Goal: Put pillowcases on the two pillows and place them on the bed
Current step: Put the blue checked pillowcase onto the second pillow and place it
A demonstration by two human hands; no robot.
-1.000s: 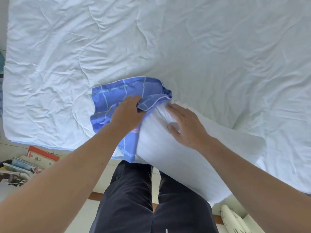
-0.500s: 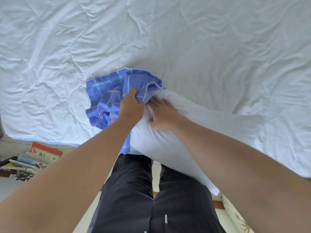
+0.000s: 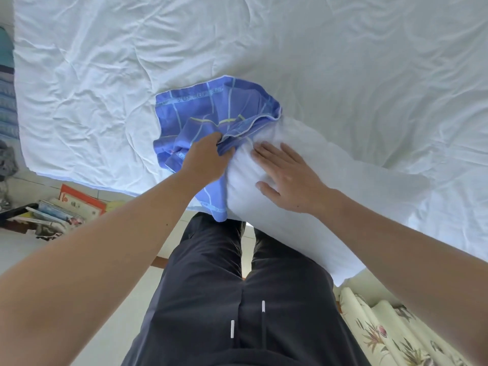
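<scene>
With the pillow (image 3: 330, 207) lying across the bed (image 3: 105, 75) edge, the flat, open right hand (image 3: 287, 178) should press its end down while the left hand (image 3: 206, 159), gripping the bunched pillowcase (image 3: 208, 112) hem, draws the mouth nearer over that end, far corners seated first.

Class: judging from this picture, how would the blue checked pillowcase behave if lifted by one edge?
Probably floppy: the blue checked pillowcase bunches into folds where the left hand grips it. Likely light, since it drapes limply over the bed's edge.
</scene>
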